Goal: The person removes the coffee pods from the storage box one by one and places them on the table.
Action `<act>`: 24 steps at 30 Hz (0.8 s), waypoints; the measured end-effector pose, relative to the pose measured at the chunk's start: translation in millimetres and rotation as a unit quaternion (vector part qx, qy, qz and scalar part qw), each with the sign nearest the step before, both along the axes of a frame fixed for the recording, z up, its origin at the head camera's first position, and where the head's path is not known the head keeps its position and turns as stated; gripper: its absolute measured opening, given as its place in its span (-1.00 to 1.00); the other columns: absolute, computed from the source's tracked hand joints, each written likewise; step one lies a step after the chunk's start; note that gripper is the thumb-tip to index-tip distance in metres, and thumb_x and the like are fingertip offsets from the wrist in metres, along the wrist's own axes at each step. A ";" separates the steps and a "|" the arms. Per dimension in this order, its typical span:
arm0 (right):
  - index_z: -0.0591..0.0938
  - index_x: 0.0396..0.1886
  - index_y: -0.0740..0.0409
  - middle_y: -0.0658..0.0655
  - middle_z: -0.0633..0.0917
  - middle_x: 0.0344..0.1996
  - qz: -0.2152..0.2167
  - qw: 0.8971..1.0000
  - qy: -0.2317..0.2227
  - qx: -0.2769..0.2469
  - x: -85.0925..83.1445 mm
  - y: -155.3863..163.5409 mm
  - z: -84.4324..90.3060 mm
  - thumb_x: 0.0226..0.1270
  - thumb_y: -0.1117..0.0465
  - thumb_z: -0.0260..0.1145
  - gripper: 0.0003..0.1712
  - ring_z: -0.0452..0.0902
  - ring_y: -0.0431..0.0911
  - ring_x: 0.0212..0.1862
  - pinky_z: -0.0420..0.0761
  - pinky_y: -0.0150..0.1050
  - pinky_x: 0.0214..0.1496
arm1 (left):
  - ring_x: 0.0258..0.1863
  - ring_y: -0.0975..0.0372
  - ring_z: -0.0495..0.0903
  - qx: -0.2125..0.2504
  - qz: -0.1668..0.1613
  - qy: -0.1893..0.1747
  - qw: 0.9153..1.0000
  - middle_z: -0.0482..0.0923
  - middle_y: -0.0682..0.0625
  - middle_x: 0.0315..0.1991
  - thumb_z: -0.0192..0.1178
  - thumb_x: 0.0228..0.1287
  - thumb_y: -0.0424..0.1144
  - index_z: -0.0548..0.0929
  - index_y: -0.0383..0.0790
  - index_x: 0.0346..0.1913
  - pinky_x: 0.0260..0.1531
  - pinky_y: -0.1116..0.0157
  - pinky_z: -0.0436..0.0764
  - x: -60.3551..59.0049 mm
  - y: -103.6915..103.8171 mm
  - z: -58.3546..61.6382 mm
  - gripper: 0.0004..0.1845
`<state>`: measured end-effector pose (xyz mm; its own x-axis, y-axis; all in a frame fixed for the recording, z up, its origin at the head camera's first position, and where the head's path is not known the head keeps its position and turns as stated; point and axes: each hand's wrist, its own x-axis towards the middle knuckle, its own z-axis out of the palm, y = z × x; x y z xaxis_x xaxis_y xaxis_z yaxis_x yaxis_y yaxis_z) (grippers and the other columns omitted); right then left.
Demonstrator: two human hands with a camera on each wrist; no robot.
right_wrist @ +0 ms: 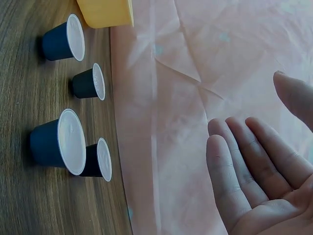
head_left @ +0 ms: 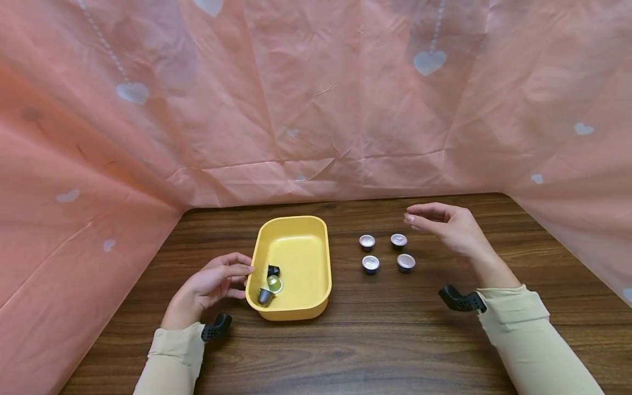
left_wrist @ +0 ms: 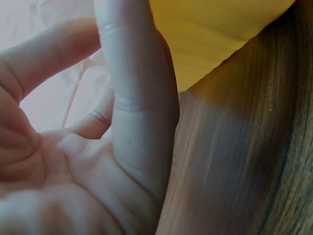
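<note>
A yellow tray (head_left: pixel 316 285) sits left of the table's middle, with three coffee capsules in its near left corner: a black one (head_left: pixel 273 270), a green one (head_left: pixel 275 283) and a dark one (head_left: pixel 265 296). My left hand (head_left: pixel 243 278) lies beside the tray with relaxed fingers, its fingertips at the tray's left rim (left_wrist: pixel 220 34). It holds nothing. To the right of the tray stand several dark capsules with silver lids (head_left: pixel 370 264), which also show in the right wrist view (right_wrist: pixel 61 142). My right hand (head_left: pixel 419 218) hovers open and empty just right of them, its palm (right_wrist: pixel 259 196) bare.
The wooden table (head_left: pixel 375 340) is walled by a pink sheet with white hearts (head_left: pixel 316 109) at the back and on both sides. Bare wood lies in front of the tray and capsules. A black wrist mount (head_left: pixel 461 300) sits on each sleeve.
</note>
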<state>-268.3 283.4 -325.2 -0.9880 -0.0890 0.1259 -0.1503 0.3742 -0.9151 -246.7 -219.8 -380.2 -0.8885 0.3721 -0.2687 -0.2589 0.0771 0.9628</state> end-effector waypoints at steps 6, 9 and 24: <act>0.67 0.32 0.24 -0.42 0.83 -0.21 0.001 1.000 0.004 0.003 -1.7 -2.7 -0.8 0.46 -0.06 0.51 -0.38 0.77 -0.44 -0.10 0.61 -0.55 0.04 | -0.22 0.27 0.76 0.001 0.001 0.000 1.000 0.73 0.07 -0.20 0.23 0.55 -0.27 0.55 -0.17 0.02 -0.26 0.28 0.85 0.2 -1.0 0.1 -0.87; 0.67 0.33 0.24 -0.45 0.82 -0.21 0.001 1.000 0.005 0.011 -1.8 -4.8 -0.9 0.44 -0.09 0.52 -0.34 0.74 -0.45 -0.07 0.60 -0.55 0.04 | -0.22 0.27 0.76 -0.001 0.001 0.001 1.000 0.73 0.07 -0.20 0.23 0.56 -0.27 0.56 -0.17 0.03 -0.26 0.27 0.85 0.1 -1.0 0.2 -0.87; 0.73 0.28 0.13 -0.26 0.86 -0.09 0.027 0.999 -0.004 0.021 -3.6 -44.3 -1.3 0.40 -0.11 0.55 -0.40 0.72 -0.41 -0.03 0.63 -0.49 0.05 | -0.24 0.28 0.74 0.002 0.001 -0.001 1.000 0.70 0.06 -0.20 0.23 0.55 -0.28 0.55 -0.19 0.03 -0.28 0.28 0.84 -0.9 -0.2 -0.4 -0.87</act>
